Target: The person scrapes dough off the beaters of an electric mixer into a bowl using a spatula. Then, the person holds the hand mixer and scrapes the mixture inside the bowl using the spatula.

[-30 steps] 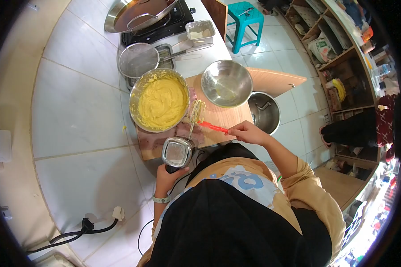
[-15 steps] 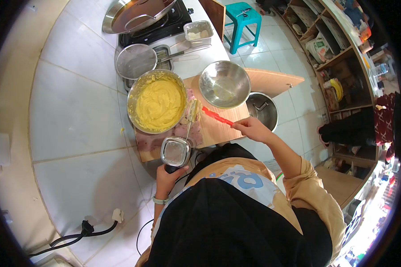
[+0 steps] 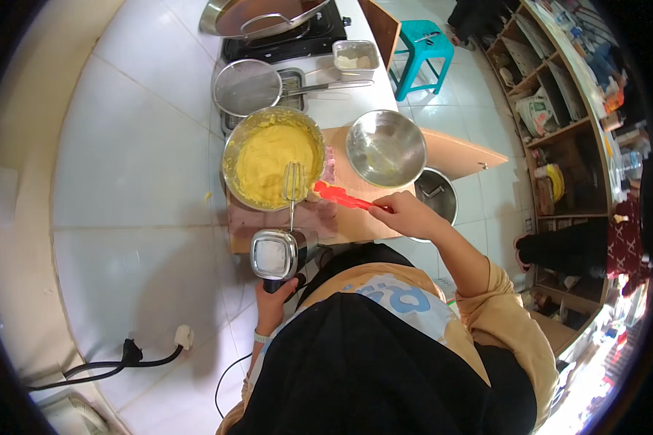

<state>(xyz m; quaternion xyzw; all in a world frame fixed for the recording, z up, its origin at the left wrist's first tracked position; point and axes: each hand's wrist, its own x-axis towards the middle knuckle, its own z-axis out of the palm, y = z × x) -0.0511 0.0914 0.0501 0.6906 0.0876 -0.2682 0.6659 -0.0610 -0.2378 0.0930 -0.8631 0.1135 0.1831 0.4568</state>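
My left hand is closed around the handle of a silver-and-black hand mixer. The mixer's wire beater, smeared with yellow, is over the near right part of a metal bowl. Thick yellow batter fills much of that bowl; whether the beater touches it I cannot tell. My right hand grips the handle of a red spatula. Its blade, with yellow batter on it, points left beside the beater, near the bowl's right rim.
An almost bare metal bowl stands right on the wooden board. Beyond are a strainer, a small metal container and a large pan on a black stove. A teal stool and a person's dark-clothed legs are farther right.
The mixer's beater has moved left from beside the bowl to over its rim area. The red spatula has shifted left, its blade now close to the beater. The view has shifted slightly.
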